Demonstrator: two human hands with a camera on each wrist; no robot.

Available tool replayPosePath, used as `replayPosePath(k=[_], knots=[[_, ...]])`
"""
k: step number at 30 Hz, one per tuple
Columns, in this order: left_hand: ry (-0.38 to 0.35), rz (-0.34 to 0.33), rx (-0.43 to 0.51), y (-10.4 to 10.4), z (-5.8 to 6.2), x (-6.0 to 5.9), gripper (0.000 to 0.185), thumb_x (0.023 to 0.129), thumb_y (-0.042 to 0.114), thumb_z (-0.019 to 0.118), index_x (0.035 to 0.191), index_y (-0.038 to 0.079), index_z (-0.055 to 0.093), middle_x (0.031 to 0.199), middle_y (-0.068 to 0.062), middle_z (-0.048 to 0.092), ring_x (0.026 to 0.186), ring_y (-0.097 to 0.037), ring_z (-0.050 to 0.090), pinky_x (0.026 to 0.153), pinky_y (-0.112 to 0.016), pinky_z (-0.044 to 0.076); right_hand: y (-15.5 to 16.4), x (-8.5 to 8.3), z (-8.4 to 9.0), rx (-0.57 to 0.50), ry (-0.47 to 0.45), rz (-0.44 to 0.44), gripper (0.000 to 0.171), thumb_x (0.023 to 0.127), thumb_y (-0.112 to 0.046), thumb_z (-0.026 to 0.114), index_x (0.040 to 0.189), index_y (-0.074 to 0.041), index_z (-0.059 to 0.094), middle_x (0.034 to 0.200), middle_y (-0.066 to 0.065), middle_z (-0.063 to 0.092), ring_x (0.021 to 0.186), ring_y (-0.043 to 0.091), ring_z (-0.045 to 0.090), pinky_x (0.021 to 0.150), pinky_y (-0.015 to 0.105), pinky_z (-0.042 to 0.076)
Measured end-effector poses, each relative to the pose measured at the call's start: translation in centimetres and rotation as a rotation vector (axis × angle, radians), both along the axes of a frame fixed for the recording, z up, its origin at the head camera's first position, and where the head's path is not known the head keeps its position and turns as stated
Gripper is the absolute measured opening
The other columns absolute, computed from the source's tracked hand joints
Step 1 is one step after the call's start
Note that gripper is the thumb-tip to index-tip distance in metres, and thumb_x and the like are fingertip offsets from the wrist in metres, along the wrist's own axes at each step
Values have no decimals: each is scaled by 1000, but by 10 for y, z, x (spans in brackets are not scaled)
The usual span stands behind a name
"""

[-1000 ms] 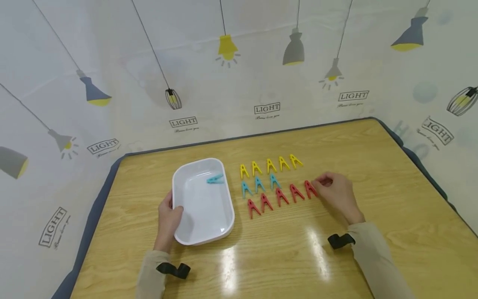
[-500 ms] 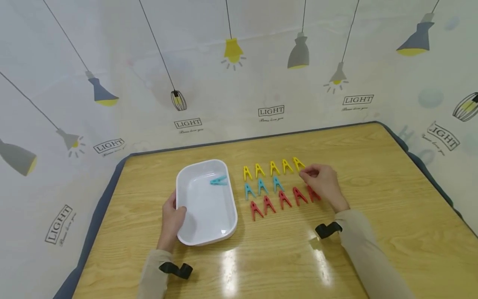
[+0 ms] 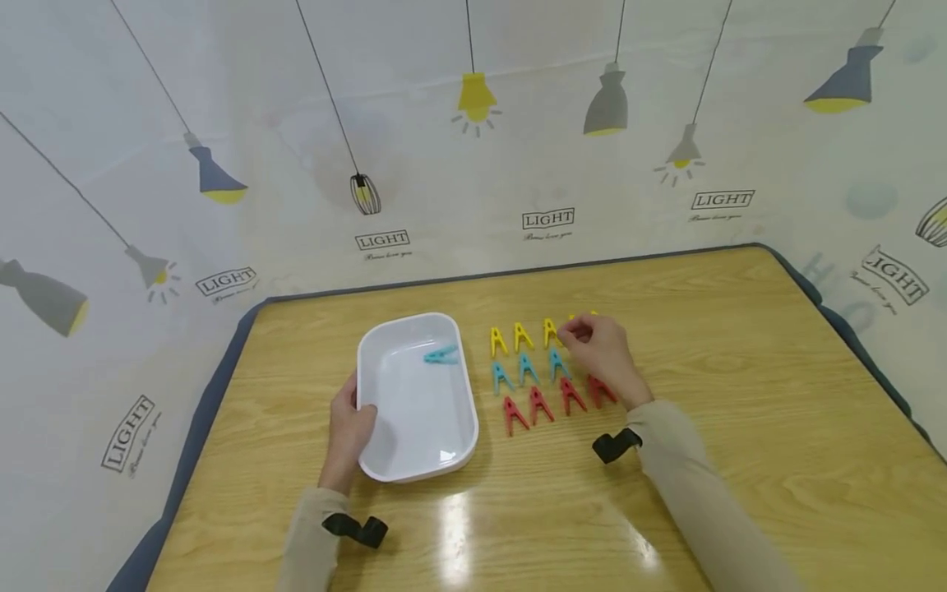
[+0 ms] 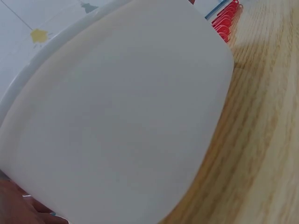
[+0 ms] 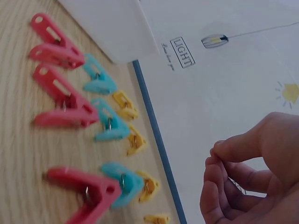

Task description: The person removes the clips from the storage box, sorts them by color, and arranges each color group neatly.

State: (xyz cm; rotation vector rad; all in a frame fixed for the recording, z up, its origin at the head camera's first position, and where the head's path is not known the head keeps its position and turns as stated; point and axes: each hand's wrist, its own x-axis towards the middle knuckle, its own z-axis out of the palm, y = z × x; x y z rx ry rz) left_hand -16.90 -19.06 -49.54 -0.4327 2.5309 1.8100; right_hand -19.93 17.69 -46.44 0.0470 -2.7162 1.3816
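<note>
My left hand grips the left side of a white plastic tray, thumb over the rim. A single light-blue clothespin lies inside it. The tray's pale outer wall fills most of the left wrist view. My right hand hovers over the clothespins with thumb and fingertips together; in the right wrist view nothing shows between the fingertips. Right of the tray lie rows of yellow clothespins, light-blue clothespins and red clothespins. The hand and wrist cover the rows' right ends.
All this rests on a wood-grain table with a dark blue edge along its back. Behind it hangs a white backdrop printed with lamps. Black straps circle both sleeved wrists.
My right hand has moved left and up from beside the last red clothespin to above the yellow and light-blue rows. The left hand still holds the tray. The head view has shifted slightly.
</note>
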Motion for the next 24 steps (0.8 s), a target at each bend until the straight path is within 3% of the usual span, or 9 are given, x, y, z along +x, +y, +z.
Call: replayPosePath(k=[8,16,24], knots=[[7,11,0,-3,-3,0,77,77,-14,38,154,-9,32,154,-31,40,141,-40,43,119,-49,36,-35,-13,11,-36,-6,69,18,98,-17,64,102,-1,71,96,16,71,86,28,66,73,33,53],[5,21,1,-6,0,1,76,77,-13,39,153,-8,33,154,-30,41,142,-41,42,119,-49,36,-69,-29,22,-45,-9,108,20,96,-21,67,97,-1,71,92,15,71,83,26,65,73,31,54],[20,21,12,-3,-2,-2,76,77,-14,38,153,-9,34,154,-30,41,141,-41,43,119,-50,35,-95,-36,21,-102,-58,139,20,95,-21,68,97,-1,72,92,13,72,80,21,64,68,25,53]])
